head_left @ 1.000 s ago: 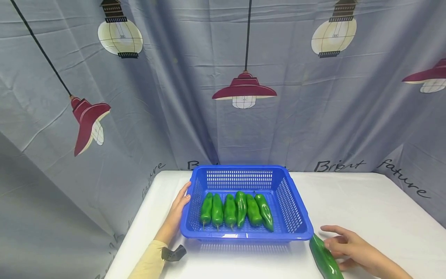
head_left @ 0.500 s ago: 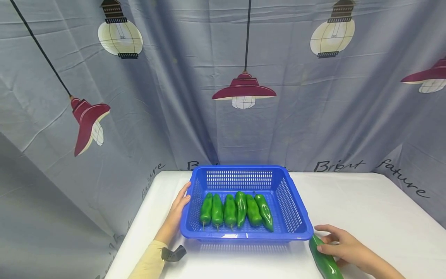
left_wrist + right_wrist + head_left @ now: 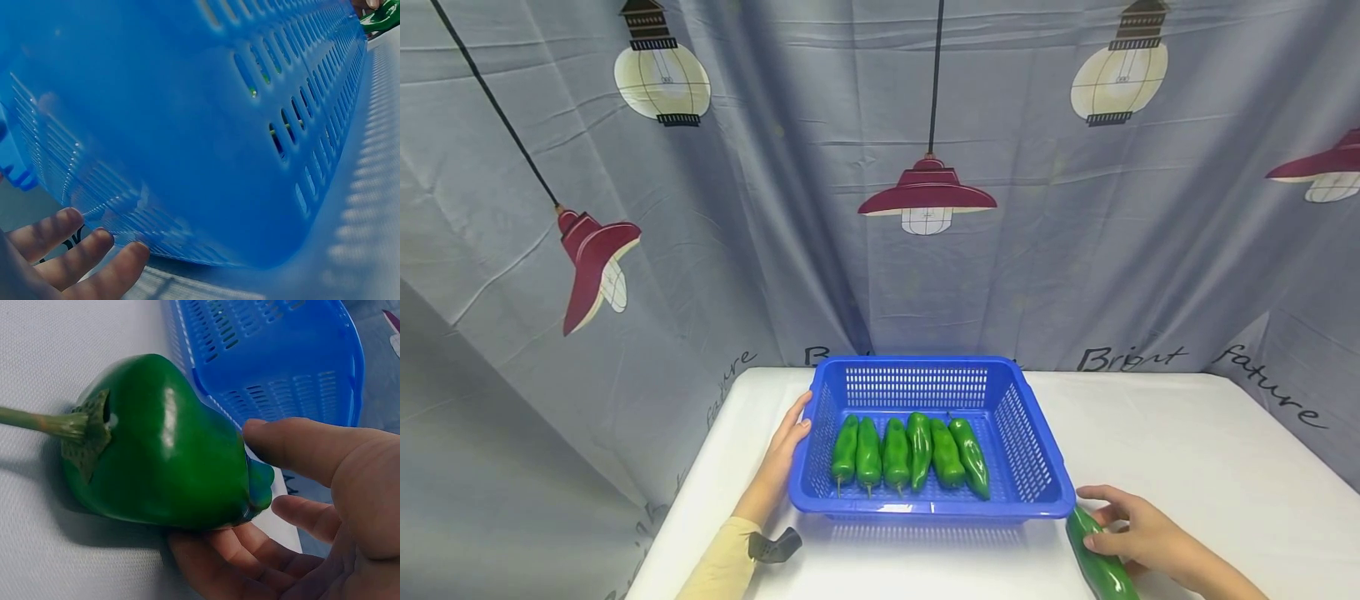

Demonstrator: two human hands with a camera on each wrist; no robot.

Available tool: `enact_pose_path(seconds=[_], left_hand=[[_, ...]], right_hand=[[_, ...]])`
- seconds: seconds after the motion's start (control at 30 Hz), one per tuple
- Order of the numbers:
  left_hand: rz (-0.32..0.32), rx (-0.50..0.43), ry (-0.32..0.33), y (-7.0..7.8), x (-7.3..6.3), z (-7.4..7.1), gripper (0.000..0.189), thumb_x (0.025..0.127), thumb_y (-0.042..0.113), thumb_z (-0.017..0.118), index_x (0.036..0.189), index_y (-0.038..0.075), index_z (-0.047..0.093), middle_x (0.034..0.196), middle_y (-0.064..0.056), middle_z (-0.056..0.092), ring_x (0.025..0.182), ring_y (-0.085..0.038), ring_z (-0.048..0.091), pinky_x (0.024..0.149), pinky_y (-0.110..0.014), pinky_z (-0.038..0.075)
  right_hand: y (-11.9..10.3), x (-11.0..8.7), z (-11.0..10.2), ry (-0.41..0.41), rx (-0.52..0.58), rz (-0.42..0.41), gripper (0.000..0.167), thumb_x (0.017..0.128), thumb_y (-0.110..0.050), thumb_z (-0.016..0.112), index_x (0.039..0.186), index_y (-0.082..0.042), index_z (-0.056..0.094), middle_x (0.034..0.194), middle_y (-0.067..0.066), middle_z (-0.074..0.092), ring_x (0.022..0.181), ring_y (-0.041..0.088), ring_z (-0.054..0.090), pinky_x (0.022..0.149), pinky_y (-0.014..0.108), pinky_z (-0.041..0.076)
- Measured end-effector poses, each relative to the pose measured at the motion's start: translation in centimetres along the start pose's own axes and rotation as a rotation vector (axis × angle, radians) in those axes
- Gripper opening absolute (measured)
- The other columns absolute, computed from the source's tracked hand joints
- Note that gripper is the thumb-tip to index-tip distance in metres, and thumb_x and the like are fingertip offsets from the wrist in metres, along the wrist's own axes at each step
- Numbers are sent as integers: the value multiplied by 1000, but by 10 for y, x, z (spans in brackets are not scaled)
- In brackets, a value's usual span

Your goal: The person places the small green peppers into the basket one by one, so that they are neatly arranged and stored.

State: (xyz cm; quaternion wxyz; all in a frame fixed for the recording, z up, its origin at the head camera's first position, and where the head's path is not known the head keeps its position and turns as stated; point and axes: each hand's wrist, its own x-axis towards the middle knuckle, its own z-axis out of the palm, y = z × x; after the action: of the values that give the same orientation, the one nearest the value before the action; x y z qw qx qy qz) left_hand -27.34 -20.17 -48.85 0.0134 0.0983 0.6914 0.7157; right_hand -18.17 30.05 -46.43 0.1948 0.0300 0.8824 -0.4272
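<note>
In the head view my left hand [image 3: 781, 457] rests against the left side of a blue plastic basket [image 3: 1045, 507]. Its fingers [image 3: 115, 269] lie fairly straight by the outer wall in the left wrist view. My right hand [image 3: 1142, 533] holds a large green pepper [image 3: 1093, 554] on the white table, just off the basket's front right corner. The right wrist view shows the pepper's stem end [image 3: 87, 428] towards the camera, the thumb on one side and fingers on the other. Several green peppers [image 3: 896, 454] lie side by side inside the basket.
The white table [image 3: 1157, 433] extends to the right of the basket. A grey curtain [image 3: 790, 250] printed with lamps hangs behind and at both sides. A dark strap piece [image 3: 775, 546] sticks out from the left wrist.
My right hand has moved slightly left, and its thumb and fingers have closed round the green pepper. The left hand and basket stay where they were.
</note>
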Motion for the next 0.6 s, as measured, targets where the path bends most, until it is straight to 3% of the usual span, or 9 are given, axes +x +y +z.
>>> enact_pose_path(seconds=[0.6], left_hand=[[1,4,3,-1,0,0,58,107,19,35,163,13,22,172,-16,11,159,-41,7,126,-64,6]], right_hand=[[-6,1,0,15,-35,21,65,86,-10,75,144,1,48,108,8,67,90,20,64,65,41,63]])
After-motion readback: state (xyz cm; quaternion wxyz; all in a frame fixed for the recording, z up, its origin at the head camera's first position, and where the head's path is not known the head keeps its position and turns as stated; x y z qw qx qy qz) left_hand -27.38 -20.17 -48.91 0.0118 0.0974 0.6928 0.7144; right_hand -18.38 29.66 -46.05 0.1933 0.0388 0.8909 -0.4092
